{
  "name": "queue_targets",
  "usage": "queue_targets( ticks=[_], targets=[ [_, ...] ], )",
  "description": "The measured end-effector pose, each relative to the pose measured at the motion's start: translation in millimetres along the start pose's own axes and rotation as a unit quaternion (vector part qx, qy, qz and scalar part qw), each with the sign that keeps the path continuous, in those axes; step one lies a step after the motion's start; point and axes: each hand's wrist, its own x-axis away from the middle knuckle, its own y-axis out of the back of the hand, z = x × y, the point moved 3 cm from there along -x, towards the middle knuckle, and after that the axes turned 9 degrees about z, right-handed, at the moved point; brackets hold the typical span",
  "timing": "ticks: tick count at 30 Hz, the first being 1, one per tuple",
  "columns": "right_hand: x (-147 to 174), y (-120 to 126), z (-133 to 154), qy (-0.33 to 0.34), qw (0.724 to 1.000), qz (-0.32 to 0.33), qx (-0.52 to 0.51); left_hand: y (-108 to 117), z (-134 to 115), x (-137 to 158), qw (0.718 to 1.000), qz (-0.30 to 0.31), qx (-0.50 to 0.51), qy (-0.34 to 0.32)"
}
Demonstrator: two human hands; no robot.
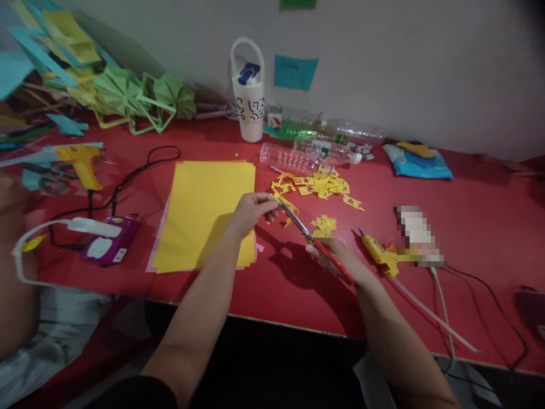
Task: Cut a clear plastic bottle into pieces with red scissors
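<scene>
My right hand (327,257) is wrapped round red-handled scissors (303,228), whose blades point up and left towards my other hand. My left hand (252,212) is pinched shut at the blade tips on a small piece of yellow paper (277,198), partly hidden by the fingers. Just beyond the scissors lies a heap of yellow paper scraps (326,184), some with star-shaped holes. Small yellow paper stars (324,225) are piled close to the right hand. Yellow paper sheets (204,210) lie stacked under my left forearm.
A yellow glue gun (381,255) and a pixelated object (419,236) with cables lie at right. Plastic bottles (289,157) and a white tumbler (251,108) line the back. Leftward are another glue gun (80,162), a purple power strip (108,241) and a person's arm (17,267).
</scene>
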Motion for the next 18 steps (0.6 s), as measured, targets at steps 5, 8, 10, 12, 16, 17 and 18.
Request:
queue_targets(
  ticks=[5, 8, 10, 12, 16, 17, 18],
  targets=[
    [1.1, -0.1, 1.2, -0.002, 1.0, 0.0, -0.006, 1.5, -2.6, 2.5, 1.0, -0.002, -0.005, 0.006],
    [1.6, -0.1, 3.5, 0.0, 1.0, -0.001, -0.007, 2.5, -3.2, 2.7, 1.0, 0.006, -0.007, 0.003],
    [1.7, 0.1, 4.7, -0.006, 1.0, -0.002, -0.008, 3.4, -2.9, 2.1, 1.0, 0.01, -0.008, 0.002],
    [1.7, 0.2, 5.3, -0.014, 1.0, -0.001, -0.007, 4.5, -1.9, 1.4, 1.0, 0.011, -0.004, 0.006],
    [1.6, -0.7, 4.7, -0.014, 1.0, 0.003, -0.015, 5.4, -0.1, 0.7, 1.0, 0.02, 0.002, 0.012],
    [1.5, -1.1, 4.2, -0.012, 1.0, 0.007, -0.019, 5.3, -0.1, 0.7, 1.0, 0.02, 0.002, 0.012],
    [1.3, -1.4, 3.6, -0.008, 1.0, 0.011, -0.022, 5.1, -0.2, 0.8, 1.0, 0.019, 0.002, 0.013]
  ],
)
